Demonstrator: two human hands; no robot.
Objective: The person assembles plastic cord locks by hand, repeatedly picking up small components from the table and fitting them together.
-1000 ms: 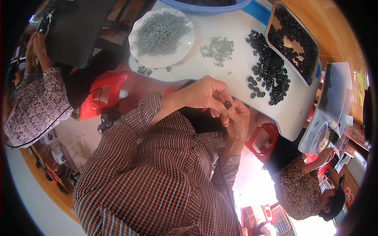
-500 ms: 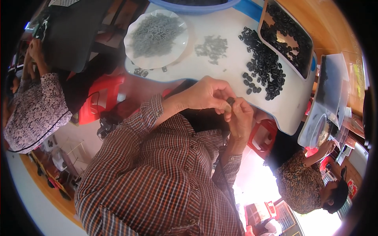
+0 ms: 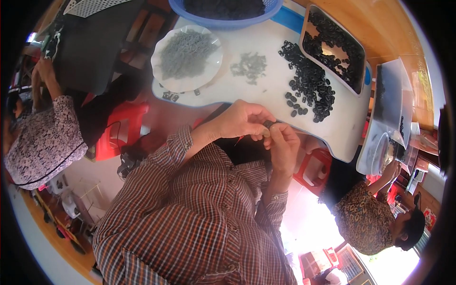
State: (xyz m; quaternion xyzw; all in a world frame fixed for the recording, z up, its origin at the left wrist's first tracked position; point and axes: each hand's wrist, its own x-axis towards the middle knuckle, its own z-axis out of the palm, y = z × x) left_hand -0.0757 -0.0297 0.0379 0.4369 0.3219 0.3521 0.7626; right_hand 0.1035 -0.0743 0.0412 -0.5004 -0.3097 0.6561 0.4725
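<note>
My left hand [image 3: 243, 118] and my right hand [image 3: 284, 145] meet just off the near edge of the white table [image 3: 273, 33]. Pinched between their fingertips is a small dark oval piece [image 3: 268, 124]; the fingers cover most of it. Similar small black pieces [image 3: 311, 85] lie in a loose pile on the table, to the right beyond my hands. Straight ahead is a scatter of small translucent grey pieces [image 3: 249, 67]. A white scalloped plate [image 3: 216, 64] to its left carries a heap of the same grey pieces.
A blue basket [image 3: 223, 23] of dark material stands at the far edge. The white-rimmed tray [image 3: 362, 61] at right holds more black pieces. Clear plastic bins [image 3: 389, 109] stand beyond it. One person [image 3: 45, 135] sits at left, another [image 3: 363, 218] at right, near red stools [image 3: 126, 128].
My view has shifted slightly, bringing more of the blue basket into sight. Both hands stay together at the small dark piece, with the fingers slightly repositioned around it.
</note>
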